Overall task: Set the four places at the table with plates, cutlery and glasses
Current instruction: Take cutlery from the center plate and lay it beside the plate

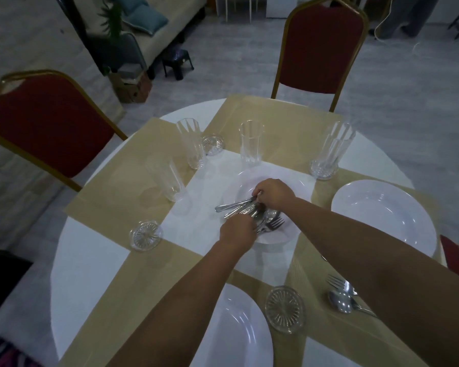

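A white plate (297,181) in the middle of the round table (90,260) holds a pile of cutlery (269,221): forks, spoons and knives. My left hand (237,231) pinches pieces at the pile's near edge. My right hand (273,193) grips the handles of a knife and other cutlery at the far side. A second white plate (382,215) lies on the right placemat, a third (233,329) on the near one. A fork and spoon (342,295) rest on the near right mat. Several tall clear glasses stand around, one (250,144) behind the middle plate.
Glass coasters lie at the left (145,235), near (285,308) and far (213,144). Beige placemats (117,192) cover the table. Red chairs with gold frames stand at the far left (48,125) and far right (321,49). A sofa sits beyond.
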The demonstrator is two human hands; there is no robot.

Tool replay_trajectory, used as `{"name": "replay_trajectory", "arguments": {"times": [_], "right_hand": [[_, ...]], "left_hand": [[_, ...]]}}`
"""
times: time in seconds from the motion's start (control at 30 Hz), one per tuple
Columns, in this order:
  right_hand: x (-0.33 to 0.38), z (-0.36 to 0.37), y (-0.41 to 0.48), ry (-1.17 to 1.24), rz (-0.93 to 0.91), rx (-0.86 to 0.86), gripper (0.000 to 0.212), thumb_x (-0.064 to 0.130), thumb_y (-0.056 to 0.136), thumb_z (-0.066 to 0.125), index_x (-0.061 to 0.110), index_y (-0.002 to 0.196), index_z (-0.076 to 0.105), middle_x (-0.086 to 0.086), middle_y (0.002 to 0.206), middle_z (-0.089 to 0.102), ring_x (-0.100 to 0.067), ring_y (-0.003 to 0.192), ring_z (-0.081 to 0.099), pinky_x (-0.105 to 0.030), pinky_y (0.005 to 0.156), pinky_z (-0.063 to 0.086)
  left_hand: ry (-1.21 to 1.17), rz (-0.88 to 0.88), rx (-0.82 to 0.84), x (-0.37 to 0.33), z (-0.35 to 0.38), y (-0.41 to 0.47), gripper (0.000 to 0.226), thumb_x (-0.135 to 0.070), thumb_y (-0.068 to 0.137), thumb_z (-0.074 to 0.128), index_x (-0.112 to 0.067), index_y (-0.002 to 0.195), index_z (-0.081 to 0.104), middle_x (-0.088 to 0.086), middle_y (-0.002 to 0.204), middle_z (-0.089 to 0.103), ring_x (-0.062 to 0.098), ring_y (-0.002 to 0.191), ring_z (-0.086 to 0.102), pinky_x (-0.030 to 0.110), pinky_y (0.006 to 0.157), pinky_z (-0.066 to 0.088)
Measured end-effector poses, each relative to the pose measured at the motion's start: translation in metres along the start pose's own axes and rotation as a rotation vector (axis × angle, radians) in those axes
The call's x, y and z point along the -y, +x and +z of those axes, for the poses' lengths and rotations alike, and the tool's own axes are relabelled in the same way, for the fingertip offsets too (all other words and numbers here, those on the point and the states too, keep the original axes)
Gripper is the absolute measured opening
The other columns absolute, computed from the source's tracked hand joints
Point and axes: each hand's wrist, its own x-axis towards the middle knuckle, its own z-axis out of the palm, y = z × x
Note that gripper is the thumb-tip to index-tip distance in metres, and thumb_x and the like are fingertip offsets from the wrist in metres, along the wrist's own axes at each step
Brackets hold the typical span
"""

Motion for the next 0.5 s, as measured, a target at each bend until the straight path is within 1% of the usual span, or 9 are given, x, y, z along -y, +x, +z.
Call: {"name": "replay_trajectory", "arguments": {"times": [0.1, 0.2, 0.3, 0.37, 0.43, 0.5], "right_hand": [[0.0014, -0.0003, -0.0007, -0.063, -0.008, -0.012, 0.018, 0.012, 0.083, 0.061, 0.026, 0.09, 0.07, 0.006, 0.106, 0.067, -0.016, 0.096, 0.058, -0.023, 0.074, 0.039], [0.0017, -0.0005, -0.0018, -0.128, -0.025, -0.023, 0.016, 0.013, 0.083, 0.055, 0.027, 0.085, 0.064, 0.005, 0.1, 0.066, -0.017, 0.087, 0.053, -0.025, 0.069, 0.036], [-0.0008, -0.0028, -0.0019, -0.13, -0.037, -0.006, 0.019, 0.012, 0.083, 0.053, 0.026, 0.088, 0.065, 0.005, 0.099, 0.065, -0.017, 0.085, 0.051, -0.027, 0.069, 0.038], [-0.0029, -0.004, -0.0018, -0.127, -0.056, 0.014, 0.018, 0.012, 0.084, 0.051, 0.026, 0.086, 0.063, 0.004, 0.099, 0.065, -0.016, 0.085, 0.05, -0.027, 0.07, 0.037], [-0.0038, -0.0041, -0.003, -0.123, -0.057, 0.025, 0.019, 0.012, 0.086, 0.05, 0.028, 0.083, 0.059, 0.003, 0.098, 0.065, -0.018, 0.085, 0.05, -0.028, 0.07, 0.037], [-0.0039, -0.0026, -0.0037, -0.111, -0.041, 0.019, 0.019, 0.012, 0.087, 0.048, 0.028, 0.084, 0.058, 0.001, 0.096, 0.066, -0.02, 0.084, 0.052, -0.029, 0.07, 0.04]], "left_hand": [[-0.022, 0.033, 0.026, 0.0007, -0.0003, 0.0002, 0.018, -0.014, 0.081, 0.061, -0.014, 0.094, 0.073, 0.009, 0.095, 0.069, 0.028, 0.093, 0.063, 0.027, 0.066, 0.04], [-0.023, 0.032, 0.009, -0.0001, 0.0001, 0.0013, 0.019, -0.009, 0.082, 0.056, -0.008, 0.094, 0.071, 0.011, 0.096, 0.068, 0.03, 0.094, 0.063, 0.028, 0.066, 0.04], [-0.021, 0.004, 0.011, -0.0013, -0.0007, 0.0024, 0.02, -0.007, 0.082, 0.056, -0.004, 0.097, 0.069, 0.014, 0.102, 0.067, 0.032, 0.099, 0.062, 0.03, 0.07, 0.041], [-0.017, -0.027, 0.018, -0.0008, -0.0036, 0.0025, 0.02, -0.007, 0.083, 0.056, -0.003, 0.099, 0.068, 0.015, 0.105, 0.066, 0.032, 0.101, 0.062, 0.033, 0.075, 0.045], [0.0, -0.051, 0.028, 0.0015, -0.0067, 0.0018, 0.02, -0.007, 0.083, 0.055, -0.001, 0.098, 0.066, 0.015, 0.106, 0.066, 0.033, 0.102, 0.062, 0.036, 0.079, 0.049], [0.01, -0.072, 0.05, 0.0064, -0.0098, 0.0004, 0.018, -0.008, 0.084, 0.054, 0.0, 0.096, 0.064, 0.017, 0.105, 0.066, 0.033, 0.1, 0.062, 0.037, 0.079, 0.05]]}}
